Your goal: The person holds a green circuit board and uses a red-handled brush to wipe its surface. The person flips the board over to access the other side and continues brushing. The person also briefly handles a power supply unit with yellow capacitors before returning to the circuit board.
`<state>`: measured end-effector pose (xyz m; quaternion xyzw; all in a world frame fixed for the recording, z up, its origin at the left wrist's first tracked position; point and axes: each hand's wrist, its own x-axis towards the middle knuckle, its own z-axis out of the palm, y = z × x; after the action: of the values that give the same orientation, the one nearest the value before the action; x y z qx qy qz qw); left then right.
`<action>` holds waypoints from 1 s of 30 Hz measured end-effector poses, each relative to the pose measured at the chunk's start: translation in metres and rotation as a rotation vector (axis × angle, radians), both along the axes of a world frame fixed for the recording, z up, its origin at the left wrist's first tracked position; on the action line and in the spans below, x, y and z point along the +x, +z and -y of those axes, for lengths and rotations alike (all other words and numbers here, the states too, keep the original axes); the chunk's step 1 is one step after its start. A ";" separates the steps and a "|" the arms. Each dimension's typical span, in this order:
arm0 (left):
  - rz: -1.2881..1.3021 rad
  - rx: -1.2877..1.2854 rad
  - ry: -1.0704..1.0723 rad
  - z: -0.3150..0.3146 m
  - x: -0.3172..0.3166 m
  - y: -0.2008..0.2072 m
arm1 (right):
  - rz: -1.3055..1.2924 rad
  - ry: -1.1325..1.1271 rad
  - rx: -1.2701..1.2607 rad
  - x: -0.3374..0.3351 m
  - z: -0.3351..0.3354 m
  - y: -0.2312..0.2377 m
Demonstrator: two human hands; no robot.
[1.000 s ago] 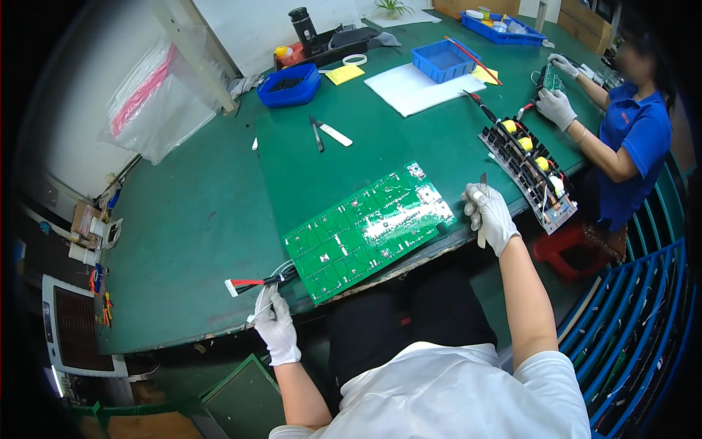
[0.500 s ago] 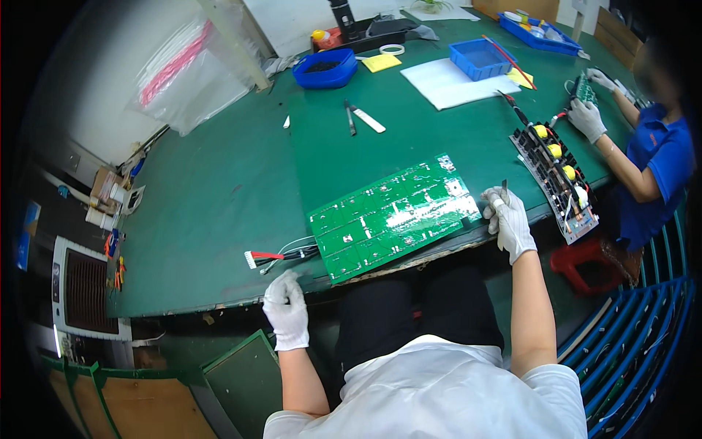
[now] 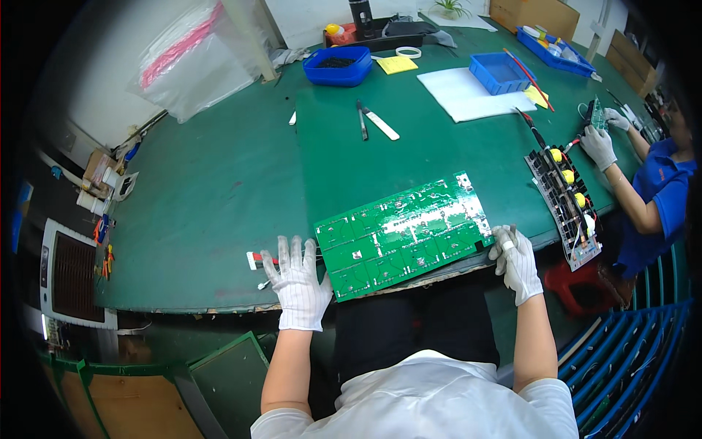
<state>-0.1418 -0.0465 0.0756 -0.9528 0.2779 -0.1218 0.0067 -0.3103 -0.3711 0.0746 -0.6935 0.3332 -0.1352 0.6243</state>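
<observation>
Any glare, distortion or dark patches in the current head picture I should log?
Head view: white glare lies across part of the green circuit board; head view: the left edge of the green tabletop bows, fisheye-fashion; head view: the corners are black.

White glare on circuit board (image 3: 404, 235)

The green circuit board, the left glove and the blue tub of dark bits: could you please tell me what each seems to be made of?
Green circuit board: probably coated laminate, glossy, with bright glare.
Left glove: apparently matte fabric, with fine lengthwise lines.
Blue tub: likely smooth plastic, faintly shiny, with rounded corners.
</observation>
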 end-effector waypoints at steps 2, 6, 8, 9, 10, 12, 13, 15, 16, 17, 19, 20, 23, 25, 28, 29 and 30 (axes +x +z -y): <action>0.000 0.030 -0.068 0.001 0.005 -0.002 | -0.024 0.026 -0.022 0.003 -0.003 0.005; -0.046 0.023 -0.206 0.004 0.019 -0.009 | 0.011 0.143 -0.007 0.005 0.000 0.003; 0.088 -0.090 -0.298 0.004 0.025 -0.018 | 0.010 0.150 -0.002 0.005 0.000 0.006; 0.054 -0.069 -0.286 0.004 0.028 -0.016 | 0.014 0.156 -0.001 0.006 0.000 0.009; 0.020 -0.047 -0.273 0.004 0.030 -0.014 | -0.008 0.176 -0.001 0.007 0.002 0.013; 0.023 -0.062 -0.305 0.004 0.035 -0.016 | -0.024 0.160 0.069 0.003 0.007 0.006; 0.021 -0.050 -0.351 0.003 0.037 -0.014 | -0.028 0.158 0.101 0.003 0.009 0.005; 0.016 -0.026 -0.440 0.001 0.041 -0.008 | -0.018 0.169 0.131 0.002 0.014 0.013; 0.046 -0.071 -0.530 -0.003 0.044 -0.003 | -0.020 0.185 0.149 0.003 0.016 0.017; -0.007 -0.083 -0.558 -0.006 0.043 0.007 | -0.023 0.201 0.167 0.003 0.019 0.024; -0.132 -0.096 -0.610 -0.018 0.039 0.025 | -0.033 0.092 0.202 0.002 0.013 0.061; -0.064 -0.092 -0.617 -0.031 0.040 0.023 | 0.044 0.140 0.202 0.000 0.017 0.074; -0.147 0.025 -0.603 -0.007 0.024 0.080 | 0.020 0.098 -0.022 0.012 0.023 0.090; -0.288 0.001 -0.600 0.008 0.030 0.101 | 0.089 0.068 -0.062 0.020 0.030 0.085; -0.240 -0.036 -0.594 0.011 0.044 0.091 | 0.190 -0.116 -0.075 0.020 0.029 0.074; -0.248 -0.023 -0.601 0.012 0.046 0.088 | 0.189 -0.132 -0.165 0.014 0.028 0.064; -0.260 -0.010 -0.616 0.014 0.048 0.086 | 0.194 -0.139 -0.272 0.003 0.026 0.050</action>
<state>-0.0937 -0.0602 0.1617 -0.8315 0.5510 0.0030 -0.0705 -0.3075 -0.3976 0.1249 -0.7304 0.2971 -0.2883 0.5432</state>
